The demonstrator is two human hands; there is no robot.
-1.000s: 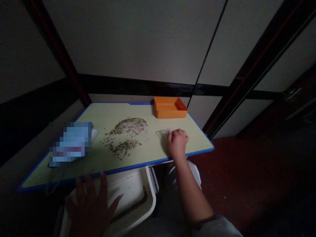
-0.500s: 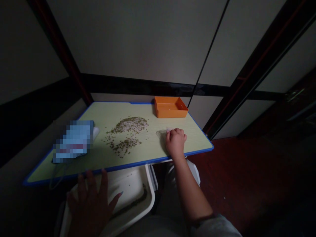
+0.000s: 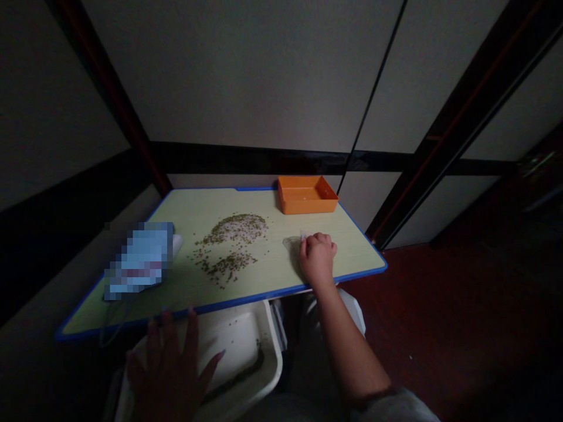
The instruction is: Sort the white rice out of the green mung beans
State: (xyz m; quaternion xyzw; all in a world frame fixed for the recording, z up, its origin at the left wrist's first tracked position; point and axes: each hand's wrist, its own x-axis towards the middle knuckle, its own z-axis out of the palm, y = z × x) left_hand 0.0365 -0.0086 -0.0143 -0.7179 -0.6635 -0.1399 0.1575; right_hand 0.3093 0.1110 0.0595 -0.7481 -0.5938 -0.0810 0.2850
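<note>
My right hand [image 3: 317, 259] rests on the pale green table [image 3: 264, 281] near its front right edge, fingers curled over a small clear plastic piece [image 3: 291, 241] that sticks out to its left. A scatter of small green beans with some white grains [image 3: 231, 246] lies in the middle of the table, left of that hand. My left hand [image 3: 169, 369] lies flat, fingers spread, on a white tray [image 3: 259, 328] held below the table's front edge. A line of beans lies in the tray's corner.
An orange box [image 3: 307, 194] stands at the table's back right. A blurred blue object [image 3: 139, 258] lies at the left with a white thing behind it. Grey wall panels with dark frames rise behind. Dark red floor shows to the right.
The view has shifted a little; both hands keep their places, the right on the clear piece, the left flat on the tray.
</note>
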